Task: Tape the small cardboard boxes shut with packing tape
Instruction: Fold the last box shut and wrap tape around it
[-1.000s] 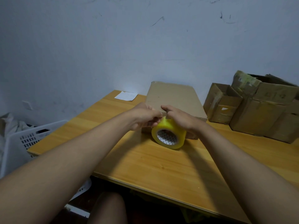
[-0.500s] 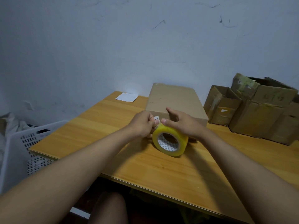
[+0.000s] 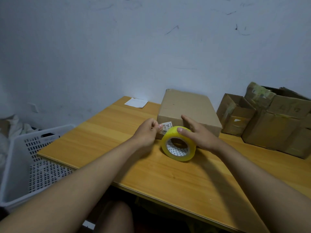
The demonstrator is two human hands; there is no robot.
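Closed cardboard box (image 3: pixel 188 108) behind yellow tape roll (image 3: pixel 178 143)

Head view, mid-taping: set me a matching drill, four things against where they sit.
Things:
1. tape roll
2. paper slip
3. white basket
4. open boxes

Places:
A. table's far left corner
B. under the right hand, before the closed box
C. table's right end
D. off the table's left side

Pairs: 1-B, 2-A, 3-D, 4-C
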